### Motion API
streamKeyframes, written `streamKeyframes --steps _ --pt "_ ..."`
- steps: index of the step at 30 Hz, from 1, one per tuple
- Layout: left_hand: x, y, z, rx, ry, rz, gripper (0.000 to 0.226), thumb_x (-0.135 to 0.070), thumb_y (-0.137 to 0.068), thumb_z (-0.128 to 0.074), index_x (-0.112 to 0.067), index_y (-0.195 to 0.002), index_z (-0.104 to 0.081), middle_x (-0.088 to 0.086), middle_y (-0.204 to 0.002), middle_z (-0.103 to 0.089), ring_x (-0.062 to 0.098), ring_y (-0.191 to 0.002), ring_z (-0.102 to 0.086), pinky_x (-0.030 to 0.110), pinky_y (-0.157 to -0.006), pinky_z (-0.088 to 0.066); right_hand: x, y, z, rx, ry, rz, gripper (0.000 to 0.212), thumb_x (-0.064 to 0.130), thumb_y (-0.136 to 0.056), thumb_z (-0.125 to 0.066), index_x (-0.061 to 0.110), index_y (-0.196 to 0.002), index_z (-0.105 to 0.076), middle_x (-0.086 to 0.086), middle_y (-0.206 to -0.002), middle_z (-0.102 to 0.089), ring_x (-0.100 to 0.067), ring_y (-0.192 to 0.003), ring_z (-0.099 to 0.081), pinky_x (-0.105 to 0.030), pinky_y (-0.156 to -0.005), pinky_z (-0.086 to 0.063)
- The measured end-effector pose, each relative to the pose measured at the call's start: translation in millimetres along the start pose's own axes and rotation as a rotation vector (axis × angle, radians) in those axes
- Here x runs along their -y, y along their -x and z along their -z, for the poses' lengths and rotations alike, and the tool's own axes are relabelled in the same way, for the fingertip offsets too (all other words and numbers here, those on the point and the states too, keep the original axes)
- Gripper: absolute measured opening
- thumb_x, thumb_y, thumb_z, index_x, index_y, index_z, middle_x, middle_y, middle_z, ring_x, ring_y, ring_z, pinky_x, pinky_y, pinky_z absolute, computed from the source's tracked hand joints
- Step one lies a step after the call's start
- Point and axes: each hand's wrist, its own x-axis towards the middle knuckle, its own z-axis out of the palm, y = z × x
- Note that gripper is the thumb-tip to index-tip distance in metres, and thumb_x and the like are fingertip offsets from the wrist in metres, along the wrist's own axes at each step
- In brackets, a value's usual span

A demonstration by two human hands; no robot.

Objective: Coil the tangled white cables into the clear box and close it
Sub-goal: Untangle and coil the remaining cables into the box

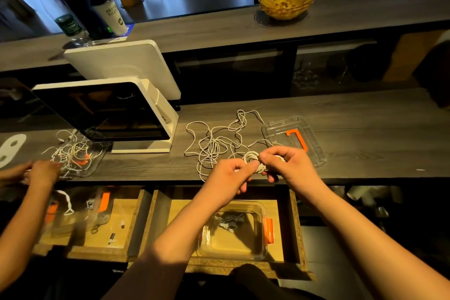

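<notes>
Clear box (233, 231) sits in drawer at 6 o'clock from both hands; left hand (231, 175) and right hand (282, 163) together pinch coil (252, 157); loose white cables (214, 146) trail toward 10 o'clock; lid (314, 146) at 2 o'clock.

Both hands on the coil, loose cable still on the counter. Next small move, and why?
Probably wind another loop: the left hand and right hand hold a small coil, while much white cable lies tangled on the counter. The clear box waits open in the drawer below.
</notes>
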Motion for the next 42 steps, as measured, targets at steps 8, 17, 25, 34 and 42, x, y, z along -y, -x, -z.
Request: streamKeyframes --steps 8,17,25,34,42 --pt "-3 -3 -1 -0.113 0.086 -0.043 0.034 -0.019 -0.094 -0.059 -0.017 -0.06 -0.057 0.0 -0.052 -0.052 0.01 -0.045 -0.044 0.022 -0.052 -0.038 1 3 0 0.077 0.354 0.095 0.027 0.024 -0.077 -0.078 0.012 -0.095 -0.063 -0.006 -0.086 -0.065 -0.01 -0.071 -0.059 -0.028 -0.061 -0.05" --pt "-13 1 -3 0.049 0.885 -0.051 0.039 -0.011 -0.087 -0.051 -0.017 -0.051 -0.041 0.002 -0.053 -0.041 0.014 -0.058 -0.047 0.029 -0.074 -0.045 26 3 3 0.244 -0.287 -0.247 0.028 0.021 -0.087 -0.063 0.001 -0.106 -0.066 -0.006 -0.066 -0.059 -0.014 -0.05 -0.051 -0.023 -0.051 -0.043" --pt "-12 6 -2 -0.007 0.963 -0.088 0.036 -0.016 -0.086 -0.044 -0.021 -0.055 -0.027 -0.001 -0.051 -0.044 0.015 -0.059 -0.049 0.03 -0.074 -0.047 37 -4 2 0.381 -0.492 -0.289 0.02 0.02 -0.089 -0.062 0.005 -0.102 -0.06 -0.003 -0.062 -0.057 -0.007 -0.044 -0.051 -0.014 -0.043 -0.044" --pt "9 -3 10 -0.108 0.587 -0.014 0.027 -0.021 -0.079 -0.062 -0.02 -0.051 -0.061 -0.001 -0.054 -0.053 0.014 -0.057 -0.052 0.026 -0.067 -0.048 16 -7 -1 0.32 -0.313 -0.283 0.033 0.022 -0.089 -0.061 -0.003 -0.111 -0.059 -0.006 -0.067 -0.06 -0.01 -0.048 -0.048 -0.018 -0.048 -0.04" --pt "62 5 21 -0.268 0.348 0.063 0.015 -0.004 -0.084 -0.07 -0.004 -0.1 -0.072 0.007 -0.083 -0.073 0.01 -0.073 -0.068 0.018 -0.063 -0.053 -44 -8 -26 0.169 -0.11 -0.346 0.019 0.02 -0.085 -0.068 0.013 -0.102 -0.066 -0.006 -0.088 -0.065 -0.013 -0.066 -0.058 -0.024 -0.061 -0.044"
